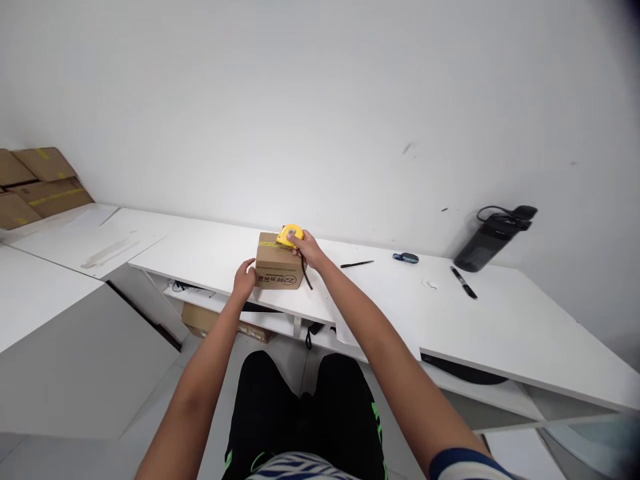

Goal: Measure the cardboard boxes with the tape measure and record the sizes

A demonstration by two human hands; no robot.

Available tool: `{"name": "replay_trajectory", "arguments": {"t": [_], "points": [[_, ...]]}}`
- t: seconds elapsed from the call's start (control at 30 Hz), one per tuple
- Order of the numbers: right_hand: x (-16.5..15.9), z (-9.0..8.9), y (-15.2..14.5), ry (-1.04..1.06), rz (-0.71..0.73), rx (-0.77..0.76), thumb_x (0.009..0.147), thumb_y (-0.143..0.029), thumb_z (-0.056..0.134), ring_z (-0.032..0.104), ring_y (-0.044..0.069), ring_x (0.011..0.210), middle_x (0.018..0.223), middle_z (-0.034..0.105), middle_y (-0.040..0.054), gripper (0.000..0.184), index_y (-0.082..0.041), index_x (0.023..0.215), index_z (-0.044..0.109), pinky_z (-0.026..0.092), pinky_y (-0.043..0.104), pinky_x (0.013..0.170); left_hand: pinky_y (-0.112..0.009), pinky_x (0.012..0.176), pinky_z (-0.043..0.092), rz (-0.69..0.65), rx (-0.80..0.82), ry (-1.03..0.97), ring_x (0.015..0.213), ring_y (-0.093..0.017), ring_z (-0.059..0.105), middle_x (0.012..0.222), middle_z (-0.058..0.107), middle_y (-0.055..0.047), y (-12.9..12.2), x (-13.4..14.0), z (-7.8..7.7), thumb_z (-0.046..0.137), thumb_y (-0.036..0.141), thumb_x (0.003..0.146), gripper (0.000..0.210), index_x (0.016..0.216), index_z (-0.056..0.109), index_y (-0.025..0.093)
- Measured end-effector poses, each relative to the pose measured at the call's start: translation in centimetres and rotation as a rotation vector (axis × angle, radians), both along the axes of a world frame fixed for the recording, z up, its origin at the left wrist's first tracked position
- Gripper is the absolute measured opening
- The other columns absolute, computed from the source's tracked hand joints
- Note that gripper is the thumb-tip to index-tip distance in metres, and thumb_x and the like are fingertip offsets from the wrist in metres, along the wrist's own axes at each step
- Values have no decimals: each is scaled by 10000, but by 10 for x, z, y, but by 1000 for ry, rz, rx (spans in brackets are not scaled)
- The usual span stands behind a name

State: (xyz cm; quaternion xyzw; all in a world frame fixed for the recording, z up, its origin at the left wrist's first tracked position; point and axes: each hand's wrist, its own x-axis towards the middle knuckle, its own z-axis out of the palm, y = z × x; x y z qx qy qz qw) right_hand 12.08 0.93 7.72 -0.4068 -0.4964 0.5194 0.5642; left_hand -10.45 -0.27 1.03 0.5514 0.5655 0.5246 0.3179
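A small cardboard box [278, 276] with printed dark lettering stands on the white desk, close to its front edge. My left hand [245, 280] is against the box's left side, fingers and thumb curled at its edge. In my right hand [310, 249] is a yellow tape measure [289, 235], held over the top of the box. A black wrist strap [306, 273] hangs from it beside the box's right side. A yellow strip [268, 244] runs across the box top; whether it is packing tape or the measure's blade, I cannot tell.
On the white desk [380, 300] lie a black pen [357, 264], a small dark-blue object [405, 257] and a black marker [463, 283]. A dark bottle [493, 239] stands by the wall. Cardboard boxes [53, 193] are stacked far left. Another carton [200, 319] sits below the desk.
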Motion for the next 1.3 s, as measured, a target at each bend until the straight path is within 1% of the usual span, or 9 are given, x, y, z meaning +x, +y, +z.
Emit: {"name": "replay_trajectory", "arguments": {"t": [0.13, 0.2, 0.33, 0.57, 0.77, 0.93, 1.03, 1.13, 1.3], "points": [[-29, -2, 6, -95, 23, -3, 776, -452, 759, 447, 66, 531, 817, 595, -33, 391, -222, 993, 528, 388, 213, 484, -454, 1024, 484, -72, -116, -215, 1270, -279, 584, 1347, 650, -118, -3, -5, 10, 338, 525, 984, 507, 1190, 667, 200], [-33, 3, 7, -240, 100, 55, 755, -443, 773, 497, 80, 591, 872, 623, -23, 395, -215, 1004, 569, 457, 237, 573, -441, 987, 503, -143, -163, -298, 1230, -291, 606, 1329, 656, -121, -5, 1, 11, 396, 634, 945, 574, 1226, 649, 201], [-38, 12, 9, -452, 220, 216, 734, -428, 768, 617, 161, 858, 1051, 679, 7, 456, -222, 1105, 599, 511, 303, 789, -378, 975, 506, -151, -45, -320, 1141, -267, 640, 1245, 684, -116, -8, 23, 1, 713, 496, 813, 617, 1324, 570, 181], [-47, 22, 27, -856, 175, 320, 776, -445, 692, 602, 211, 893, 1033, 668, 35, 384, -217, 1049, 546, 476, 333, 780, -371, 977, 519, -166, -47, -292, 1147, -245, 648, 1380, 595, -120, 1, 24, -8, 719, 448, 832, 882, 1577, 283, 273], [25, 22, 33, -877, 215, 249, 713, -399, 766, 607, 209, 883, 995, 659, 22, 405, -223, 982, 520, 478, 324, 742, -377, 1145, 391, -157, 99, -179, 1361, -288, 503, 1483, 547, -87, 11, 22, -4, 679, 409, 853, 627, 1435, 560, 211], [109, 23, 5, -947, 154, 57, 644, -259, 842, 598, 210, 722, 791, 651, 5, 375, -235, 892, 561, 454, 345, 656, -382, 1113, 433, -165, 84, -273, 1293, -270, 565, 1408, 619, -72, 15, 28, -10, 619, 389, 881, 584, 1436, 563, 216], [127, 25, -12, -991, 41, 23, 616, -232, 860, 584, 210, 722, 799, 650, 12, 367, -238, 861, 587, 431, 342, 644, -380, 1115, 430, -135, 94, -284, 1306, -272, 555, 1416, 614, -73, 16, 30, -12, 623, 389, 874, 576, 1423, 579, 220], [114, 30, -19, -1002, 44, 60, 642, -285, 830, 600, 223, 791, 890, 673, 23, 345, -234, 894, 600, 432, 338, 666, -365, 1121, 421, -141, 120, -296, 1320, -266, 544, 1415, 617, -74, 17, 29, -13, 624, 386, 872, 559, 1402, 598, 212], [48, 37, -5, -1068, 16, 225, 691, -409, 776, 610, 250, 913, 979, 687, 34, 340, -229, 920, 599, 447, 346, 767, -353, 1089, 441, -132, 71, -322, 1304, -262, 555, 1423, 611, -57, 10, 28, -10, 618, 381, 867, 583, 1426, 572, 222]]}}
